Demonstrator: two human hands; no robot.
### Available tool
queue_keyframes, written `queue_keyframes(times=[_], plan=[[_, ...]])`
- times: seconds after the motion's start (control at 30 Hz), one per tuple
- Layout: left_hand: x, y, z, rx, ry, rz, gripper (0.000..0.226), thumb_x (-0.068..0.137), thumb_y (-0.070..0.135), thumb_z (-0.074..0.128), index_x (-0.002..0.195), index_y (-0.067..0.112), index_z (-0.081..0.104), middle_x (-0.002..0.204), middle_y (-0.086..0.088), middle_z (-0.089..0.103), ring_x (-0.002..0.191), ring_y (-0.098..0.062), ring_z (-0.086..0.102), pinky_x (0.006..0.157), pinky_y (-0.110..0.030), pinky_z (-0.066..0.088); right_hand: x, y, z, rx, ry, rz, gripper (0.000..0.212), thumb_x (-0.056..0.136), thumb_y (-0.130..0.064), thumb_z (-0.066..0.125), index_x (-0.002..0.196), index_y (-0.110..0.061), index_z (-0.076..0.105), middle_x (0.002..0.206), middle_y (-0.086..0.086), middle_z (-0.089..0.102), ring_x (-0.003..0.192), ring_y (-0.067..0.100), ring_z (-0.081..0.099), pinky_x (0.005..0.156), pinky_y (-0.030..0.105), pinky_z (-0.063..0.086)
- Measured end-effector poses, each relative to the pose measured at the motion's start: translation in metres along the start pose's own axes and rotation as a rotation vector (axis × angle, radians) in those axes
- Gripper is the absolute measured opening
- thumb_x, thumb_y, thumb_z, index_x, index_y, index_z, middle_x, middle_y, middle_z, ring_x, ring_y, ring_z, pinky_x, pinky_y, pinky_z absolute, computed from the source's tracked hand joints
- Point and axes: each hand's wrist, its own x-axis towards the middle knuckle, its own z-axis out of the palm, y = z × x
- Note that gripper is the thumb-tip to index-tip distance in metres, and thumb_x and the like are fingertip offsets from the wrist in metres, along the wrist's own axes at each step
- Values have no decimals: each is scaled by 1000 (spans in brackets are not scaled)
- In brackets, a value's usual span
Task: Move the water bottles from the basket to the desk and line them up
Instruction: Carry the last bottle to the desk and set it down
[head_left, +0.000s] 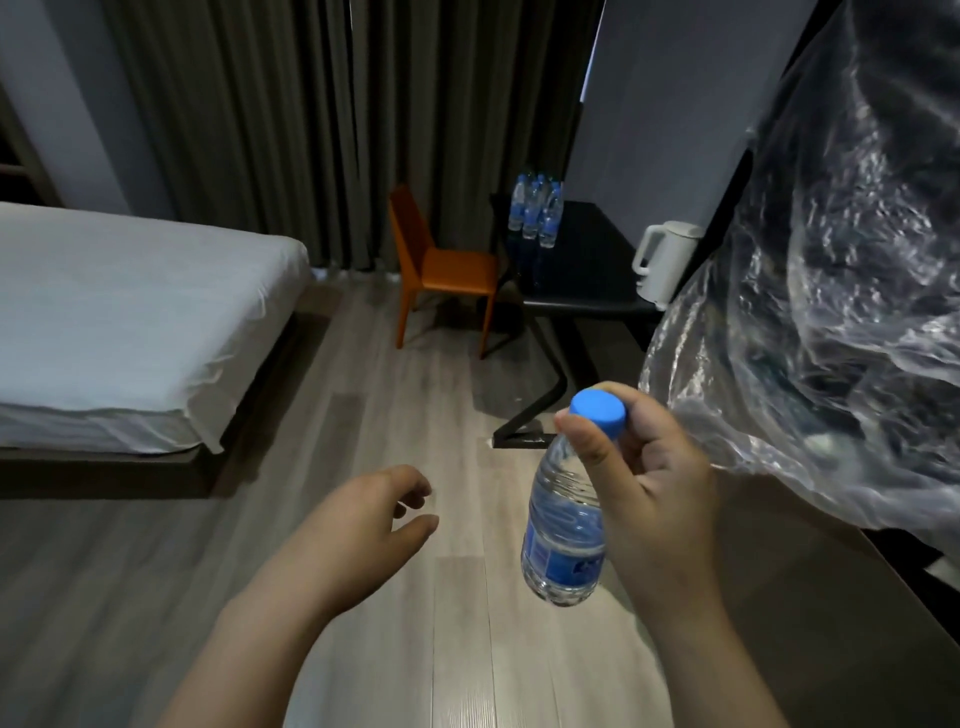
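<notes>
the blue cap (597, 414) of a water bottle (563, 535) is pinched by the fingers (589, 448) of the right hand (657, 499), the bottle hung tilted over the floor (415, 374). the left hand (363, 519) is held out beside it, fingers loosely curled on nothing. crumpled clear plastic (831, 312) is crowded in close on the right. further off, more bottles (535, 213) are clustered on the dark bench (597, 260), a white kettle (662, 262) at its near edge, an orange chair (441, 267) drawn up left; open floor is left between bed (130, 312) and bench
</notes>
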Motion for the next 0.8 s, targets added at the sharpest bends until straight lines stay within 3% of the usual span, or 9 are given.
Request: queue_keyframes(times=[0.37,0.57,0.8], plan=[[165,-60,-49,27,-61,-2,29,91,41,54,119,32,54,114,19,58,101,2,55,81,-13,43,141,71,88,-23,25,50,27,84,-48,62,102,-28,64,91,-7,68,87,15,67,72,28,56],[270,-67,-63,52,-7,-22,31,91,40,54,121,31,54,116,17,57,103,1,55,88,-18,46,229,128,110,-5,-12,36,25,83,-45,63,102,-28,64,90,-13,68,86,5,66,69,11,51],[392,-48,-87,82,42,-32,31,91,39,56,120,30,56,114,16,58,102,1,55,90,-18,47,355,179,113,19,-43,15,24,82,-50,63,100,-34,63,93,-12,68,90,7,66,71,14,53]])
